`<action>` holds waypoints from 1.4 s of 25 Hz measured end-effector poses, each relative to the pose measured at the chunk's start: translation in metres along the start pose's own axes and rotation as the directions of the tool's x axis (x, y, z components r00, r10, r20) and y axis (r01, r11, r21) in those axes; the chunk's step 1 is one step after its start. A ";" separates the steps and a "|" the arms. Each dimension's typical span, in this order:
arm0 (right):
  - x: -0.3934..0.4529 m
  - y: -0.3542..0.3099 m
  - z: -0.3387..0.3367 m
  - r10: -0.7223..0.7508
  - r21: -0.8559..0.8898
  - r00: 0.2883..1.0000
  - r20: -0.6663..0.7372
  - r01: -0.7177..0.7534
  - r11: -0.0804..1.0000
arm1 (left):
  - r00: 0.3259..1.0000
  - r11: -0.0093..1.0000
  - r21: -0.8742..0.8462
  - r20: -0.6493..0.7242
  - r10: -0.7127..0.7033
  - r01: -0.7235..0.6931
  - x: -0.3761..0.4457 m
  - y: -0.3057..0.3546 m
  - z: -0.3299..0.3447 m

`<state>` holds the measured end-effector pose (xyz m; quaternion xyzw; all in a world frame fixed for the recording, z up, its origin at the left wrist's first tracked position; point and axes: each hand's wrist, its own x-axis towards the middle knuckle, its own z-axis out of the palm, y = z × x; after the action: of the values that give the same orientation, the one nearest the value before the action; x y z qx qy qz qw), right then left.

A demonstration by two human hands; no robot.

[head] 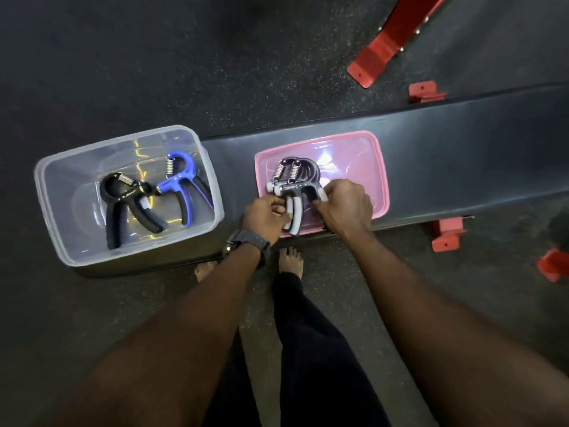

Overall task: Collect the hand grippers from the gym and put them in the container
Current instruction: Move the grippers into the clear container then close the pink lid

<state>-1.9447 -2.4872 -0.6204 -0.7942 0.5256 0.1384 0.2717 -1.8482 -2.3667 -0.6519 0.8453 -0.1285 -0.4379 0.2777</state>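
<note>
Clear plastic forms the container (58, 192) at the left end of the dark bench (446, 149), and two hand grippers already lie inside it: a black one (123, 204) and a blue one (184, 186), their handles crossing near the middle. Just right of it, the pink lid (363, 149) lies flat on the bench with two grey grippers (292, 186) stacked on it, springs pointing away from the person. The left hand (264, 217) pinches the left pale handles, while the right hand (345, 208) closes its fingers over the right handle. These grippers look rigid and fairly light, with stiff steel springs. The padded handles likely give the surest hold; the smooth lid beneath may slide if pushed.
</note>
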 end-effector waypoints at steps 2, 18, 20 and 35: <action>0.000 0.005 -0.002 -0.019 -0.003 1.000 -0.009 0.019 1.000 | 0.999 0.998 0.063 -0.036 -0.015 0.017 -0.004 0.007 0.000; -0.039 -0.049 -0.109 -0.018 0.124 0.996 -0.090 0.029 0.992 | 0.955 0.983 0.175 -0.276 0.111 -0.064 -0.067 0.054 -0.081; -0.060 -0.089 -0.119 -0.074 0.151 0.995 -0.074 0.084 0.985 | 0.938 0.965 0.245 -0.301 0.171 -0.098 -0.089 0.048 -0.134; -0.072 -0.251 0.049 -0.215 -0.344 0.975 0.058 0.222 0.913 | 0.931 0.968 0.221 -0.363 -0.027 0.114 -0.084 -0.093 -0.303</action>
<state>-1.7426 -2.3286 -0.5520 -0.8821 0.3983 0.2053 0.1457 -1.6540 -2.1442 -0.5098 0.9421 -0.0970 -0.2680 0.1767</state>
